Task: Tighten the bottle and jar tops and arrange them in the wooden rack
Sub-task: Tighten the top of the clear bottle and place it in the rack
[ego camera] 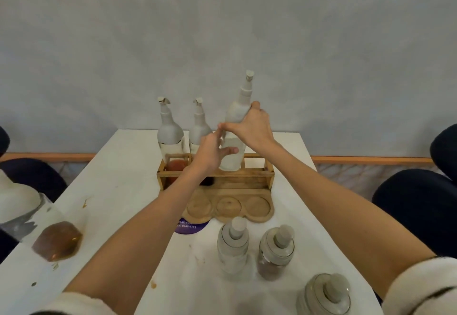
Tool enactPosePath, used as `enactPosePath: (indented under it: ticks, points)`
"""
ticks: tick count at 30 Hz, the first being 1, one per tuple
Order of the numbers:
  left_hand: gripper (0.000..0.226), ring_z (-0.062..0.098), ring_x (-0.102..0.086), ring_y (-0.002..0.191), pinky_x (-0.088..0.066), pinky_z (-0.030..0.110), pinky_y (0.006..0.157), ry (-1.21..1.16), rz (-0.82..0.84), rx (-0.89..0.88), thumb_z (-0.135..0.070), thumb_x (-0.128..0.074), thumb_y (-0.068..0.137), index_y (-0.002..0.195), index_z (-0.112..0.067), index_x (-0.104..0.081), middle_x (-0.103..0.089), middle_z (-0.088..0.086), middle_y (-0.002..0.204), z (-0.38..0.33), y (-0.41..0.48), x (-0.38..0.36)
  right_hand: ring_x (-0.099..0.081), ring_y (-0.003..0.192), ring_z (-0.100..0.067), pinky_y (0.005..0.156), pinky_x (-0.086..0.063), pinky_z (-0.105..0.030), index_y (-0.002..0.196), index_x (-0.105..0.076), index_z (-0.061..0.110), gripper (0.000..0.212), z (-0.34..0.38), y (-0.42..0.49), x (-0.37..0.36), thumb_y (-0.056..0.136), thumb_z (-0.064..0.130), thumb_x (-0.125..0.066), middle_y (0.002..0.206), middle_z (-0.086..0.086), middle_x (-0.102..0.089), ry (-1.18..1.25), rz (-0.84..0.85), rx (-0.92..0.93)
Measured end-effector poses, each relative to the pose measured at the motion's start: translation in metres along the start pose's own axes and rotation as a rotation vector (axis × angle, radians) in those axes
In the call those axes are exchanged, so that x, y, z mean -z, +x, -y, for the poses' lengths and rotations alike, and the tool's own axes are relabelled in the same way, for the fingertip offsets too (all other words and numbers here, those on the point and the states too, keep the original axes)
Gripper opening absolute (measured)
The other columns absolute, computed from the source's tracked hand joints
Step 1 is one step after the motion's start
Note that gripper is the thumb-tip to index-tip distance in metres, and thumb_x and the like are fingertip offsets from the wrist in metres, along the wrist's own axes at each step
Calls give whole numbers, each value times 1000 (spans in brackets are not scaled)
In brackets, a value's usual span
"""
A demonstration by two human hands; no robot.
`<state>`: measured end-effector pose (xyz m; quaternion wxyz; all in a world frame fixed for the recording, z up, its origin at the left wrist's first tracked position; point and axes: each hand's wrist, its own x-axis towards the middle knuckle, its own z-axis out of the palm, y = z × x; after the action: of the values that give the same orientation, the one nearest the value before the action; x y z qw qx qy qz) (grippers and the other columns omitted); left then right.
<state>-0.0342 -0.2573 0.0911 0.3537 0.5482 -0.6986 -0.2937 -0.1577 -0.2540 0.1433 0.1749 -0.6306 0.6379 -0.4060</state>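
Right hand [249, 126] grips tall bottle [233, 139]; left hand [210, 152] seemingly steadies it.

Both bare forearms reach forward, sleeves pushed back near the elbows. The right hand [249, 126] is raised, its fingers curled closed in a grip. The left hand [210, 152] sits lower, fingers loosely spread.

Soft, even light falls from above, leaving only faint shadows on the pale worktop [128, 191]. Wide-angle distortion bends the edges, stretching the forearms. The whole picture looks smeared, and the nearest jar [326, 295] is blurred.
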Motion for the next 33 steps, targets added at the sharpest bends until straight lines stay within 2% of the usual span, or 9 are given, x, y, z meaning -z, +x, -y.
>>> enactPosePath:
  ticks: [4, 6, 7, 10, 12, 16, 22, 28, 33]
  points:
    - [49, 41, -54, 100, -39, 27, 72, 47, -69, 42, -13, -77, 80, 120, 4, -55, -60, 25, 98, 1, -3, -7, -46, 86, -20, 67, -39, -31, 119, -42, 5, 81, -3, 1, -8, 66, 49, -83, 105, -9, -49, -29, 19, 8]
    - [47, 42, -55, 88, -41, 29, 69, 86, -100, 42, -12, -79, 78, 115, 4, -54, -54, 13, 76, 5, -4, -12, -46, 87, -21, 68, -40, -32, 120, -41, 5, 81, -5, 1, -14, 66, 49, -82, 105, -9, -48, -57, 37, 1]
    - [48, 38, -56, 82, -45, 32, 70, 112, -107, 42, -12, -80, 77, 115, 3, -54, -52, 6, 75, 8, -3, -14, -48, 88, -23, 68, -42, -34, 121, -40, 6, 81, -6, 0, -17, 66, 49, -82, 105, -9, -48, -70, 45, -9]
    - [49, 33, -61, 84, -51, 40, 77, 189, -94, 61, -14, -81, 77, 114, 3, -54, -64, 18, 89, 11, -6, -19, -56, 94, -29, 72, -50, -40, 120, -40, 6, 82, -9, -3, -27, 65, 49, -83, 108, -12, -50, -104, 57, -42]
    - [46, 32, -61, 82, -48, 38, 73, 215, -85, 97, -15, -79, 79, 113, 5, -54, -65, 22, 91, 14, -7, -21, -59, 94, -31, 73, -52, -41, 121, -40, 6, 83, -9, -3, -32, 65, 49, -84, 107, -12, -50, -133, 65, -59]
    - [42, 27, -59, 80, -43, 32, 66, 226, -81, 97, -13, -77, 82, 112, 4, -52, -62, 16, 87, 23, -8, -24, -60, 95, -32, 70, -50, -39, 122, -39, 5, 85, -8, 1, -38, 65, 50, -83, 108, -12, -51, -177, 94, -107]
    - [21, 25, -57, 77, -39, 30, 64, 270, -119, 116, -11, -65, 91, 104, 4, -57, -57, 9, 83, 30, -17, -28, -61, 99, -33, 68, -45, -35, 120, -40, 4, 85, -11, 3, -47, 64, 52, -83, 112, -14, -55, -220, 116, -168]
    - [26, 33, -64, 88, -53, 43, 77, 197, -149, 87, -10, -66, 90, 111, 3, -59, -65, 19, 94, 33, -22, -28, -58, 106, -34, 84, -52, -43, 125, -36, 7, 89, -7, 3, -42, 64, 47, -85, 119, -15, -49, -210, 210, -199]
    - [22, 33, -64, 89, -49, 37, 71, 266, -112, 89, -10, -58, 94, 113, 2, -59, -66, 18, 98, 27, -29, -21, -54, 110, -33, 86, -55, -48, 127, -36, 7, 81, -1, -4, -33, 71, 41, -82, 121, -14, -43, -135, 291, -230]
